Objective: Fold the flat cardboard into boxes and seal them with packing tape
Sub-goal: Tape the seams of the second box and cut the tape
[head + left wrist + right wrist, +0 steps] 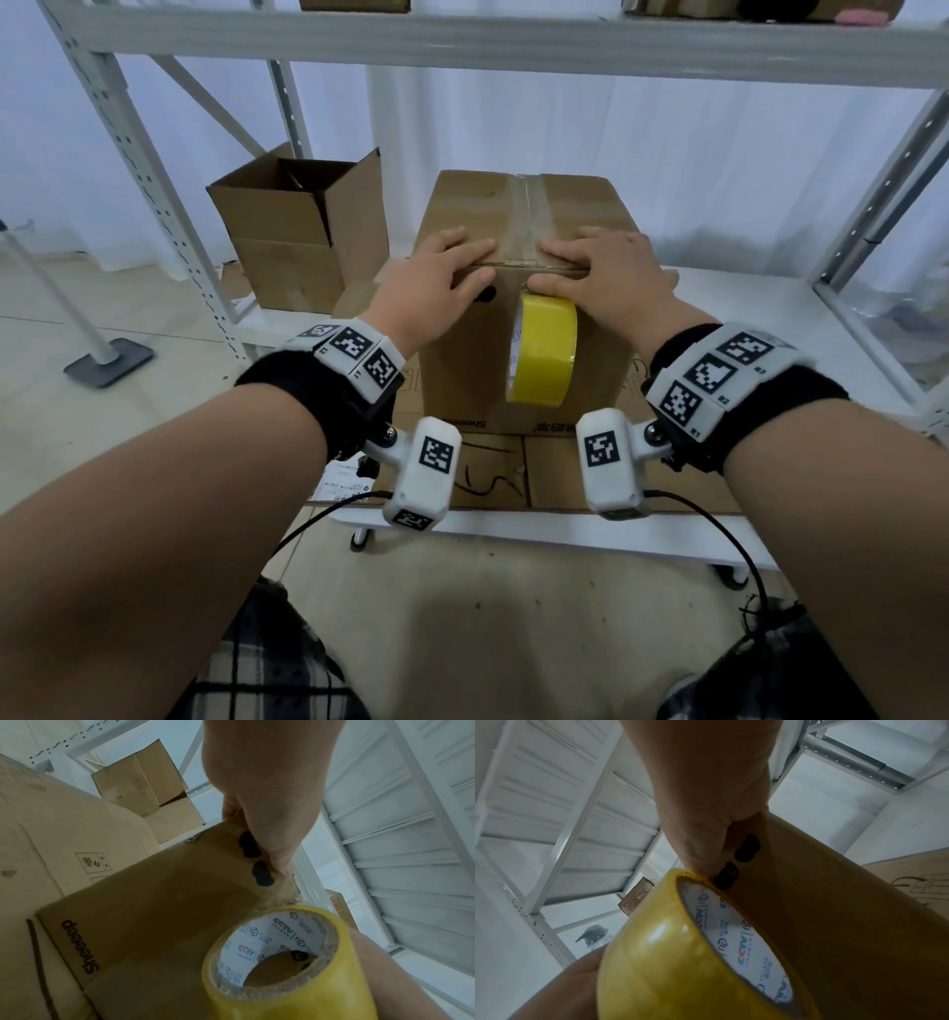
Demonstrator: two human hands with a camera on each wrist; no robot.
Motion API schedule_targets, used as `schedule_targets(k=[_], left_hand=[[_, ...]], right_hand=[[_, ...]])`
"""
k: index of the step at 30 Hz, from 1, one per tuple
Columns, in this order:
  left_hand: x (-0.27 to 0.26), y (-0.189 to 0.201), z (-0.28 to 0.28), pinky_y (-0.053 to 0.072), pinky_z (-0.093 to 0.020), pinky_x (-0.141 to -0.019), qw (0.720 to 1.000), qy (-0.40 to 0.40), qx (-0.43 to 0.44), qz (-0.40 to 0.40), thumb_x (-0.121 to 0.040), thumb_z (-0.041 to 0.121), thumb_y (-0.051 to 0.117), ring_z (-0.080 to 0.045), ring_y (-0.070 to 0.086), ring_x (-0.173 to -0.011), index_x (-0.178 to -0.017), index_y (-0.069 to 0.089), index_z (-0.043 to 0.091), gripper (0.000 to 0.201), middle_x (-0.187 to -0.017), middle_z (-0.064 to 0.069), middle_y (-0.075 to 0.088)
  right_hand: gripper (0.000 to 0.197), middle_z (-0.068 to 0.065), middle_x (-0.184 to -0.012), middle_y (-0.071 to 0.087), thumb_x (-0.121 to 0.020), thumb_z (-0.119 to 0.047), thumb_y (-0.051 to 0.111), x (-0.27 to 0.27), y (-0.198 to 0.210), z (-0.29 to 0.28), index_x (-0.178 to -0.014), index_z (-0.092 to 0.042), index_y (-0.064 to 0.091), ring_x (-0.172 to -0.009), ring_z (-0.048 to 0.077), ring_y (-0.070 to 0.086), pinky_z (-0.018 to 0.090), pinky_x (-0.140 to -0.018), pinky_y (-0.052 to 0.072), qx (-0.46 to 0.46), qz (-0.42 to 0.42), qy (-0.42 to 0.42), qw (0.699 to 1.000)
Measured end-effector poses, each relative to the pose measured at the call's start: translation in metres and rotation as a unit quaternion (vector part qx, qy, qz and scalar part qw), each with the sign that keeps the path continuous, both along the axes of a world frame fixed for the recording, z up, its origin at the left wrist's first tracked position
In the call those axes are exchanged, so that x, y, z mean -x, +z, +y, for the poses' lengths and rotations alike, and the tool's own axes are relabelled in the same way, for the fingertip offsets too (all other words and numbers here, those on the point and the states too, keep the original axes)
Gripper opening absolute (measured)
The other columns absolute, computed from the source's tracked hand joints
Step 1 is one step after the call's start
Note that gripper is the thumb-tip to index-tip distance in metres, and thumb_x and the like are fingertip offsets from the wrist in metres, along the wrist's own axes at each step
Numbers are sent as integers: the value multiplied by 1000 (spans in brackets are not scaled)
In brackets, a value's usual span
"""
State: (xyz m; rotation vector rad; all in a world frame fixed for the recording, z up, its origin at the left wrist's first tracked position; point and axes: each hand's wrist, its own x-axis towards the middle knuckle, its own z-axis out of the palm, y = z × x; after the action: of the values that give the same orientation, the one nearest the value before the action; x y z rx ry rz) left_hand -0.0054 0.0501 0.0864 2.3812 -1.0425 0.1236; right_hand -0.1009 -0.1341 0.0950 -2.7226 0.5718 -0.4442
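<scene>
Glossy yellow tape roll (pixel 542 349) under flat-spread right hand (pixel 611 280), left hand (pixel 436 277) likewise on taped corrugated box (pixel 524 329).

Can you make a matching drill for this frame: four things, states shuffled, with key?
1 taped box
2 tape roll
3 second box
4 left hand

a top flaps open, back left
b fingers flat on the box's top front edge
c hanging against the box's front face
d seam on top already taped

Pairs: 1-d, 2-c, 3-a, 4-b
</scene>
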Motion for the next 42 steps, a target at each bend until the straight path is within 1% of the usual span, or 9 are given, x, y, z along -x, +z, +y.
schedule_targets(k=[4, 9, 12, 15, 21, 25, 30, 39, 42], left_hand=[[-3, 7, 3, 4, -44, -118, 994, -2, -65, -90, -99, 45, 42, -28, 17, -143, -139, 47, 34, 42, -152, 5, 34], [11, 8, 7, 37, -23, -78, 986, -61, 83, -129, -94, 32, 57, -15, 50, -88, -99, 67, 12, 22, -97, -1, 59], [29, 10, 3, 38, -21, -62, 998, -58, 30, 3, -96, 43, 51, -9, 49, -68, -92, 67, 9, 38, -79, 2, 59], [40, 8, -7, 47, -26, -74, 975, -38, 43, 214, -95, 54, 45, -18, 61, -82, -102, 70, 1, 59, -92, -8, 68], [56, 20, -14, 57, -27, -73, 875, 11, 167, 454, -93, 23, 62, -19, 67, -82, -92, 61, 8, 15, -90, -8, 68], [67, 31, -20, 54, -27, -70, 888, 44, 166, 426, -93, 19, 62, -19, 61, -78, -88, 60, 9, 12, -86, -9, 64], [80, 26, -13, 30, -13, -34, 915, 91, 123, 373, -94, 17, 58, -12, 40, -44, -67, 50, 9, 29, -58, -5, 48], [78, -3, -15, 49, -20, -40, 942, 81, 100, 308, -96, 25, 57, -14, 62, -47, -73, 45, 11, 30, -72, -12, 59], [69, -6, -12, 57, -31, -61, 967, 58, 40, 244, -93, 37, 60, -23, 69, -68, -82, 48, 12, 30, -80, -9, 66]], right_hand=[[50, -6, -144, 49, -86, -66, 52, -4, 4, 4, -131, -44, 55, -142, 23, 27, 59, -114, 3, 82, 15, 32, 996], [48, -1, -117, 67, -86, -52, 64, -6, 5, -1, -125, -24, 64, -109, 22, 58, 43, -94, 45, 28, -37, 117, 992], [48, 3, -117, 65, -88, -48, 63, -4, 8, 1, -131, -27, 59, -109, 24, 57, 42, -92, 45, 63, -22, 129, 989], [47, 4, -128, 60, -93, -46, 57, -3, 10, 5, -137, -32, 53, -121, 25, 51, 47, -100, 40, 93, -1, 131, 987], [47, -4, -146, 48, -96, -46, 51, -6, 14, 4, -142, -36, 46, -135, 22, 41, 54, -113, 26, 71, 50, 119, 989], [45, -2, -145, 50, -96, -44, 52, -7, 14, 6, -140, -36, 48, -135, 24, 42, 55, -114, 23, 66, 53, 112, 990], [45, 0, -140, 55, -95, -47, 52, -4, 14, 11, -139, -36, 50, -131, 26, 46, 53, -114, 25, 65, 50, 105, 991], [43, -4, -154, 36, -102, -50, 31, 4, 6, 10, -143, -43, 40, -145, 29, 24, 58, -116, 7, 62, 62, 109, 990], [44, -6, -159, 25, -104, -45, 29, 6, 7, 10, -147, -41, 34, -148, 23, 16, 56, -116, 2, 69, 64, 115, 989]])
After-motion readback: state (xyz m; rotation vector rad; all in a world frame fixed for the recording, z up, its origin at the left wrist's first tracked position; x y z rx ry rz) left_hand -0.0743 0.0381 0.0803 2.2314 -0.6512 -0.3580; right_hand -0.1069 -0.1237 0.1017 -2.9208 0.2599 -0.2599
